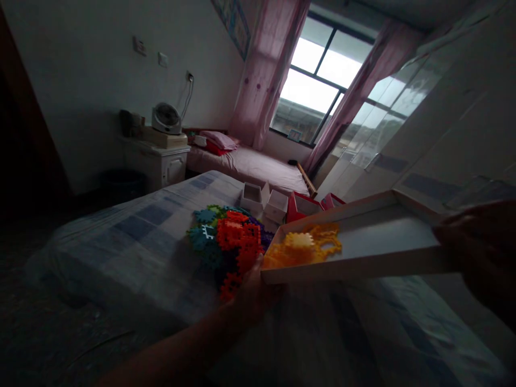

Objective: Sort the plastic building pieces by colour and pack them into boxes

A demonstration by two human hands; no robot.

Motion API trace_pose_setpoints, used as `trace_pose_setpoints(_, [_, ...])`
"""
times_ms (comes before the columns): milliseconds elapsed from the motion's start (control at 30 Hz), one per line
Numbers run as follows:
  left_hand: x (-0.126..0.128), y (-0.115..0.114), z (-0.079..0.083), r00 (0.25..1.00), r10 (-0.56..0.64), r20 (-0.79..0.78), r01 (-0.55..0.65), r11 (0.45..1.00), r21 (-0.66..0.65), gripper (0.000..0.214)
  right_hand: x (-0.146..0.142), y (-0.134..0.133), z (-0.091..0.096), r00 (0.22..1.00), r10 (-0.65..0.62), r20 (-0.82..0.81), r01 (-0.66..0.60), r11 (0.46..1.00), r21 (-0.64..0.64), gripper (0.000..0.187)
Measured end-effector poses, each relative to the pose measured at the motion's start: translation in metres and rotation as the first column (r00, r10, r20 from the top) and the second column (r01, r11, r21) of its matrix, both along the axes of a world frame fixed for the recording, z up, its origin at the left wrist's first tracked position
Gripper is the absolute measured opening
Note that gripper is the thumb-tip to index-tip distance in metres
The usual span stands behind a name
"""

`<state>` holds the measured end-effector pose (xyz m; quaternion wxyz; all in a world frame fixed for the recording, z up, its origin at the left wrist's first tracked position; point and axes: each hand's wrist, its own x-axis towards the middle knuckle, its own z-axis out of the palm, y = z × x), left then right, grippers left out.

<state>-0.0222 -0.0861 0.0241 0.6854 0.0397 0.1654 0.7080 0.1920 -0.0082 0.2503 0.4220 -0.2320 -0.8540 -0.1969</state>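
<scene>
I hold a shallow white tray (pixel 379 242) tilted in the air, lower at its left end. Yellow and orange toy pieces (pixel 302 246) have gathered in that low left corner. My left hand (pixel 253 290) grips the tray's lower left corner from beneath. My right hand (pixel 479 252) is closed on the tray's right end, dark and blurred. Below the tray's left end, a pile of orange, teal, green and purple interlocking toy pieces (pixel 228 239) lies on the blue-checked bed (pixel 141 226).
Small white boxes (pixel 264 200) and red boxes (pixel 306 204) stand on the bed behind the pile. Farther back are a second bed with pink bedding (pixel 258 164), a white nightstand with a fan (pixel 165 121), a curtained window (pixel 322 80) and a wardrobe (pixel 423 118) at right.
</scene>
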Motion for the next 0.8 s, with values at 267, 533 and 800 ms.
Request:
trace_pose_setpoints(267, [-0.002,0.0,0.003,0.993,0.049,0.106,-0.051,0.999,0.012,0.054,-0.094,0.029,0.029,0.979,0.187,-0.08,-0.188,0.982,0.0,0.024])
trace_pose_setpoints(533, [-0.007,-0.003,0.014,0.982,0.136,0.129,-0.141,0.99,0.025,0.052,-0.158,0.008,0.056,0.991,0.091,0.096,-0.105,0.984,0.146,0.039])
trace_pose_setpoints(800, [-0.006,-0.001,0.012,0.984,0.118,0.13,-0.133,0.985,0.108,0.053,-0.169,0.004,0.068,0.991,0.001,0.137,-0.03,0.976,0.215,0.057])
